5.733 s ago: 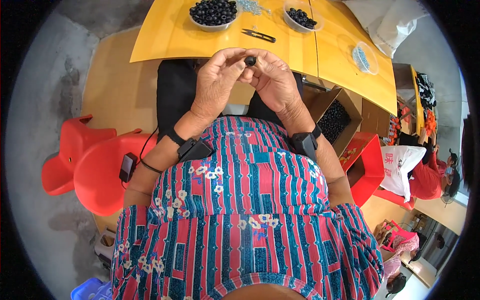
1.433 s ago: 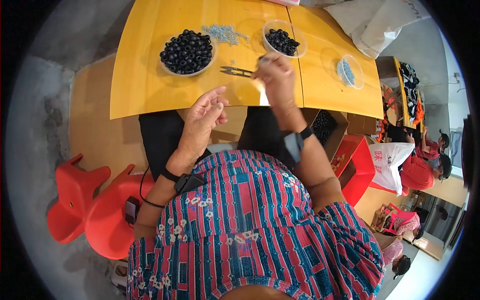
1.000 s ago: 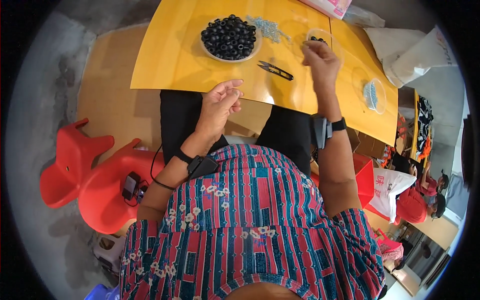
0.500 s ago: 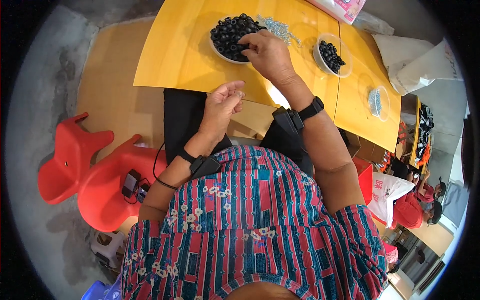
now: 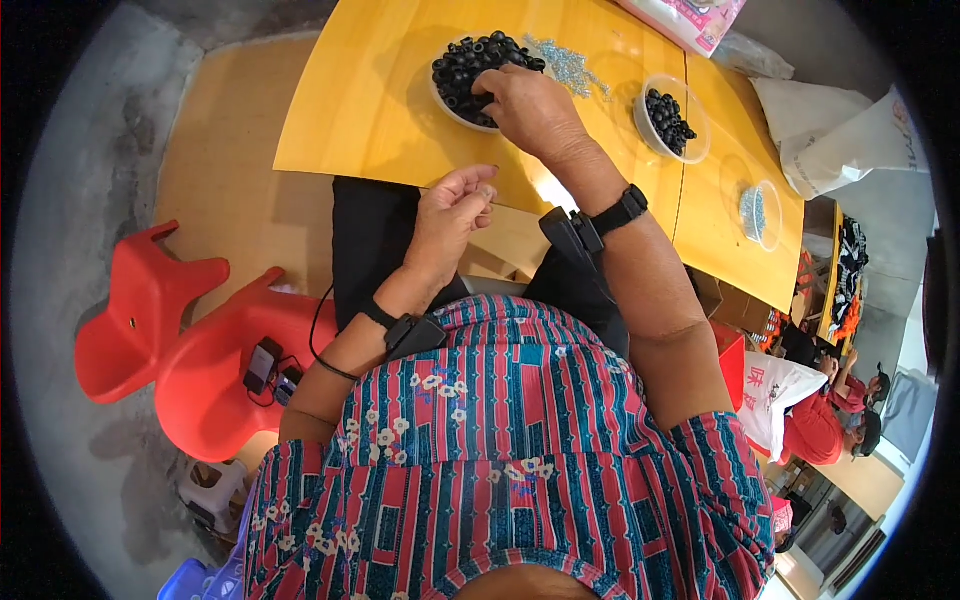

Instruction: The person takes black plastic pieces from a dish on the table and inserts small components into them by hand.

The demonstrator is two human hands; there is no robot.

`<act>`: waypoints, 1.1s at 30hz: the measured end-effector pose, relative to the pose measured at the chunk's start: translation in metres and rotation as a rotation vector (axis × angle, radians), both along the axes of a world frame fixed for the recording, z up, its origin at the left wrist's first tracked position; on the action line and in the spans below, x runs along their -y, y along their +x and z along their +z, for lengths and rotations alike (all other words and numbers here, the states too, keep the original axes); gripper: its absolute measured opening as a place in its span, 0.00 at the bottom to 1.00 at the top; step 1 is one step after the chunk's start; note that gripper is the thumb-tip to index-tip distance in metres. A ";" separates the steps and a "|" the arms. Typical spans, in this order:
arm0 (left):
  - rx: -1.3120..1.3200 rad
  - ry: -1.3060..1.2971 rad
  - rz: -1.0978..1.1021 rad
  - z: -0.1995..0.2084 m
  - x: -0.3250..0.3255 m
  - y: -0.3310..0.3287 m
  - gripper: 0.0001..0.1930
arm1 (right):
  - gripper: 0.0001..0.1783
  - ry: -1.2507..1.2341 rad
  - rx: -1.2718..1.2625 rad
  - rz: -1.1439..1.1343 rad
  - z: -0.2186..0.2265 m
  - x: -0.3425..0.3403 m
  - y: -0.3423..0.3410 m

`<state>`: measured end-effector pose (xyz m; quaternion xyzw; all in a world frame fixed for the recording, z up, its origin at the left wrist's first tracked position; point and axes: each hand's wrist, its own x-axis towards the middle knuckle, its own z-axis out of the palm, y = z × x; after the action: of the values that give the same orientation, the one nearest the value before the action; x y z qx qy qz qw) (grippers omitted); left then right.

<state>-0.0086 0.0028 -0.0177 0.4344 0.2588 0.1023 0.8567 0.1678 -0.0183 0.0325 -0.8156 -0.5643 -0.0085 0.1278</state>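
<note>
The glossy yellow table (image 5: 370, 115) bears a round, translucent plastic bowl (image 5: 456, 117). My left hand (image 5: 450, 215) curls loosely by the table's edge; my right hand (image 5: 535, 108) reaches to the bowl's round black beads (image 5: 466, 72). Whether either pinches anything, I cannot tell.

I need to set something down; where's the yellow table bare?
Bare table: between its left edge and the big bowl; between the smaller black-bead bowl and the near edge. Crowded: the big bowl's right, with the right hand and pale beads.
</note>
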 end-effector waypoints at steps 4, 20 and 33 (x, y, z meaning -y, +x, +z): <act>0.015 -0.010 0.009 0.000 0.000 0.001 0.16 | 0.12 0.016 -0.052 0.015 -0.001 0.003 0.004; 0.238 -0.118 0.148 0.019 -0.005 0.005 0.13 | 0.12 0.481 -1.039 0.037 -0.003 0.061 -0.045; 0.254 0.005 0.109 0.020 0.000 0.008 0.13 | 0.12 0.577 -0.544 -0.017 0.000 0.072 -0.060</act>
<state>-0.0005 0.0029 0.0023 0.4052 0.1715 0.2036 0.8746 0.1073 -0.0904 0.0322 -0.7234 -0.4776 0.0485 0.4962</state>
